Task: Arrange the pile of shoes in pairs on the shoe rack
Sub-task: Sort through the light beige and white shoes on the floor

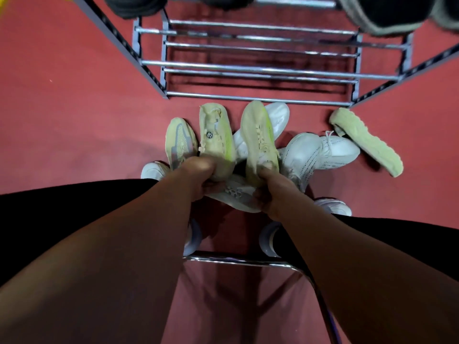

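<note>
Both grips are clenched on shoes of one kind. The left grip point(198, 176) grasps the heel of a cream sneaker point(216, 140) with a lime stripe, and the right grip point(269, 192) grasps the heel of the matching sneaker point(259, 137). The two sit in the centre of the frame, side by side but apart, toes pointing toward the top of the frame and raised over the pile. A heel hold probably leaves the toes free to go onto the rails first. Taking one shoe in each grip keeps the pair together for a single placement.

The shoe rack point(248, 70) fills the upper centre, its lower chrome rails bare. Dark shoes point(382, 18) sit on a higher tier at the upper right, blurred.

The rest of the pile lies on the red floor point(62, 108) just below the rack. A beige-and-grey sneaker point(180, 142) lies just left of the held pair, and white sneakers point(323, 150) overlap right of centre. A sole-up cream shoe point(365, 140) lies near the rack's right foot.

By the look of it, the step in hand is carrying this pair to a free rail. Much of the pile is not yet sorted.
</note>
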